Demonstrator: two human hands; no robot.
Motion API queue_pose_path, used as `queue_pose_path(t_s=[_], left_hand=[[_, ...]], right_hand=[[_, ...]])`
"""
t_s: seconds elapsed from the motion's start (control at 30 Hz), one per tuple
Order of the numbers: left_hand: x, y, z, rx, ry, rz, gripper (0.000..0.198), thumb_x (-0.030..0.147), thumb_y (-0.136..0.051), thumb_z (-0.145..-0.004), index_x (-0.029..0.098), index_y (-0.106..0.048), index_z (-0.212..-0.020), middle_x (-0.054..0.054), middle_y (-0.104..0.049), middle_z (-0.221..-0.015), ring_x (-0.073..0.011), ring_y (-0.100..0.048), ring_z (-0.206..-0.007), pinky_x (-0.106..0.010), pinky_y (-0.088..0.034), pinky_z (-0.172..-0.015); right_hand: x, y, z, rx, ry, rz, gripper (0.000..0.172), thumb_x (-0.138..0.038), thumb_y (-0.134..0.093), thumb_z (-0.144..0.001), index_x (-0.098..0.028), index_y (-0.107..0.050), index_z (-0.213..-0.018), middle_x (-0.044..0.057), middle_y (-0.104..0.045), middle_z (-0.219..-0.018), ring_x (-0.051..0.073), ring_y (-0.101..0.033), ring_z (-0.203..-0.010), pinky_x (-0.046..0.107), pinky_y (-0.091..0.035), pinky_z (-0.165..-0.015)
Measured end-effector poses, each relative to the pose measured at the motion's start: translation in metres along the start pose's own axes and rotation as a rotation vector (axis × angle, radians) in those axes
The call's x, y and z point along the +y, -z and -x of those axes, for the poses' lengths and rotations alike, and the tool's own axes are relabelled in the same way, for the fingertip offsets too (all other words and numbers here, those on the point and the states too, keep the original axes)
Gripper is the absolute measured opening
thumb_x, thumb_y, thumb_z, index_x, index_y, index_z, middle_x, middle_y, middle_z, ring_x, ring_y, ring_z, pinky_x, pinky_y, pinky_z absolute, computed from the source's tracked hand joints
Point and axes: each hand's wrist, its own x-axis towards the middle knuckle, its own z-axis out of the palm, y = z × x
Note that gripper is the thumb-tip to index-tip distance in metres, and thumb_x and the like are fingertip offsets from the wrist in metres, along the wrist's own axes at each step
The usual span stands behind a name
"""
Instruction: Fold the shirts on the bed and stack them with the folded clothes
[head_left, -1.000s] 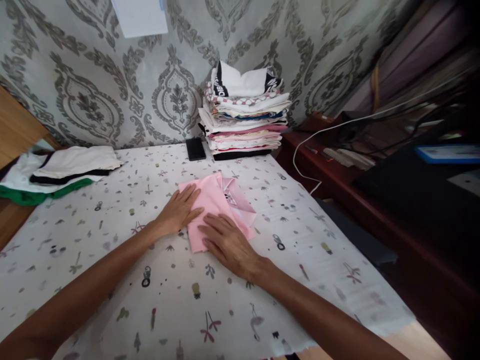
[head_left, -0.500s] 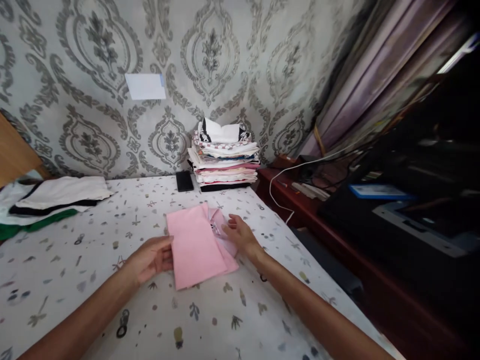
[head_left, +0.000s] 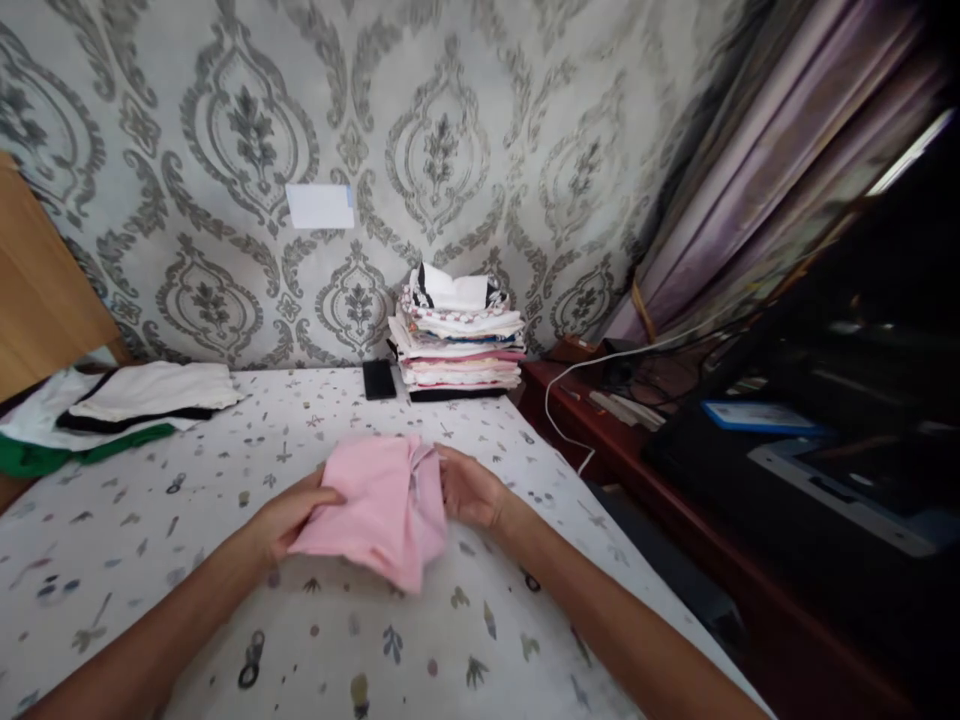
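A folded pink garment (head_left: 382,505) is lifted a little off the patterned sheet, sagging in the middle. My left hand (head_left: 289,515) grips its left edge with fingers closed on the cloth. On the other side my right hand (head_left: 469,490) holds the right edge, near the collar, fingers curled under it. A tall stack of folded clothes (head_left: 459,335) stands against the wall behind the garment.
A black phone (head_left: 378,379) lies left of the stack. White, black and green garments (head_left: 112,410) lie at the far left of the sheet (head_left: 225,600). A dark wooden ledge (head_left: 675,480) with a white cable (head_left: 592,365) and dark devices runs along the right.
My hands went from pressing flat on the pink garment to taking its two side edges and lifting it off the sheet. The head camera tilted up.
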Motion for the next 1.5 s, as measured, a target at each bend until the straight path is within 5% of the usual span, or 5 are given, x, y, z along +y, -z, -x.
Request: queue_pose_path(t_s=[0.2,0.6,0.87,1.1,1.5], left_hand=[[0.011,0.023,-0.004,-0.108,-0.019,-0.123,0.091,0.011,-0.072,-0.056,0.022,-0.046,-0.142,-0.009,-0.07,-0.123,-0.0309,-0.064,-0.117,-0.038,-0.053,-0.096],[0.009,0.037,0.016,-0.024,0.04,-0.194,0.085,0.023,-0.083,-0.052,0.021,-0.056,-0.132,-0.012,-0.072,-0.116,-0.031,-0.069,-0.102,-0.034,-0.056,-0.078],[-0.012,0.045,0.054,0.12,0.168,-0.323,0.033,0.035,-0.085,-0.061,0.016,-0.07,-0.082,-0.001,-0.064,-0.06,-0.0126,-0.055,-0.051,-0.021,-0.04,-0.046],[-0.009,0.011,0.05,0.105,-0.095,0.03,0.069,0.037,-0.087,-0.053,0.02,-0.063,-0.116,-0.013,-0.072,-0.111,-0.032,-0.069,-0.096,-0.041,-0.057,-0.076],[0.171,-0.115,-0.065,0.077,-0.866,-0.272,0.056,0.045,-0.073,-0.072,0.022,-0.055,-0.12,-0.004,-0.07,-0.093,-0.0216,-0.066,-0.078,-0.024,-0.049,-0.055]], right_hand=[[-0.026,0.002,-0.04,0.361,0.341,0.872,0.042,-0.047,-0.053,-0.089,-0.019,-0.057,-0.12,0.014,-0.064,-0.121,0.025,-0.064,-0.113,0.044,-0.052,-0.094],[-0.051,-0.051,-0.127,-0.055,0.146,1.282,0.042,-0.034,-0.086,-0.054,-0.017,-0.07,-0.089,0.005,-0.07,-0.089,0.022,-0.063,-0.084,0.027,-0.047,-0.07],[-0.053,-0.043,-0.091,-0.22,0.147,1.134,0.019,-0.027,-0.073,-0.061,-0.018,-0.063,-0.073,-0.003,-0.06,-0.069,0.015,-0.055,-0.069,0.024,-0.041,-0.06],[-0.073,-0.009,-0.015,-0.15,0.62,0.946,0.027,-0.042,-0.066,-0.078,-0.02,-0.05,-0.08,-0.002,-0.054,-0.076,0.015,-0.051,-0.071,0.024,-0.042,-0.06],[-0.219,0.07,0.021,0.612,1.081,0.889,0.027,-0.048,-0.056,-0.085,-0.023,-0.046,-0.087,-0.003,-0.048,-0.071,0.015,-0.047,-0.063,0.026,-0.04,-0.054]])
